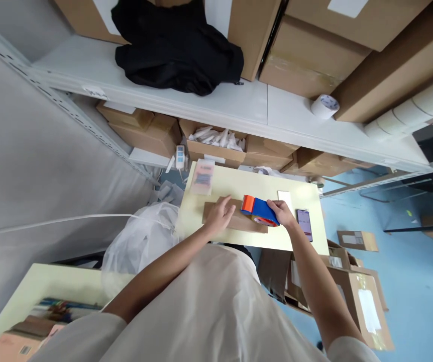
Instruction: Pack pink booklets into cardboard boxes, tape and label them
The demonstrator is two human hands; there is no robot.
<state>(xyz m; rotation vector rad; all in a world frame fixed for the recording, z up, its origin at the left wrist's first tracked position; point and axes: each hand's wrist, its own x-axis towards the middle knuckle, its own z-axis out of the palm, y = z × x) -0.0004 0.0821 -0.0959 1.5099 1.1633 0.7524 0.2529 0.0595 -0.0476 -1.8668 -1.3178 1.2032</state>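
Observation:
My right hand (282,212) is closed around the rear end of a blue and orange tape dispenser (264,210). The dispenser is over the right part of a flat brown cardboard box (235,224) on the pale yellow table (239,178); whether it touches the box I cannot tell. My left hand (220,217) rests on or just above the box's left part, its fingers apart and nothing in it. A pink packet (203,177) lies behind it to the left. To the right are a white card (285,197) and a phone (304,224) with a lit screen.
Behind the table stands a white shelf (156,103) with cardboard boxes, a black garment (179,50) and tape rolls (325,106). A translucent plastic bag (137,246) hangs at the left. Opened cartons (355,291) lie on the blue floor at the right.

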